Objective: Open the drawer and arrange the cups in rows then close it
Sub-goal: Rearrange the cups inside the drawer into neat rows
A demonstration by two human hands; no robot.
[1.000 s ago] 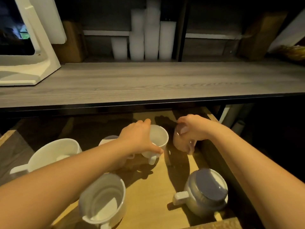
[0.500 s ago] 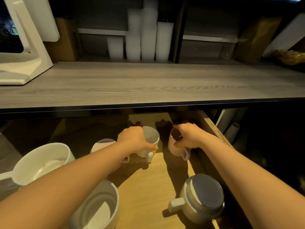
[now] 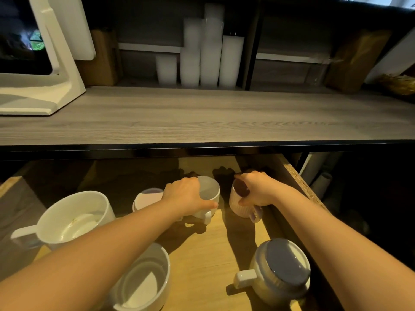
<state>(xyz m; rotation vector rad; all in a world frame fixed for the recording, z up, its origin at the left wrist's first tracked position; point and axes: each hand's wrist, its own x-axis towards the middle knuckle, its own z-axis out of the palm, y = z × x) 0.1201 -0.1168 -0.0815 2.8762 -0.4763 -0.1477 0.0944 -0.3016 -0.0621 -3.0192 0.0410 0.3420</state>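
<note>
The wooden drawer [image 3: 298,178] stands open under the counter, with several cups on its floor. My left hand [image 3: 185,196] grips the rim of a small white cup [image 3: 210,194] near the back. Just to its right, my right hand [image 3: 256,190] holds a ribbed pale cup [image 3: 239,207] by the rim, close to the drawer's right wall. Behind my left wrist sits a cup with a lilac inside [image 3: 147,198]. A big white mug [image 3: 76,217] stands at the left, a white cup [image 3: 143,281] at the front, and a grey-topped cup [image 3: 283,270] at the front right.
A grey wood-grain counter [image 3: 202,117] overhangs the back of the drawer. On it stand a white appliance stand [image 3: 56,70] at the left and stacks of white plastic cups [image 3: 202,52] at the back. A dark gap lies to the right of the drawer.
Both hands have carried their cups a little farther toward the drawer's back. My view has tilted slightly, so the front cups sit lower in the frame.
</note>
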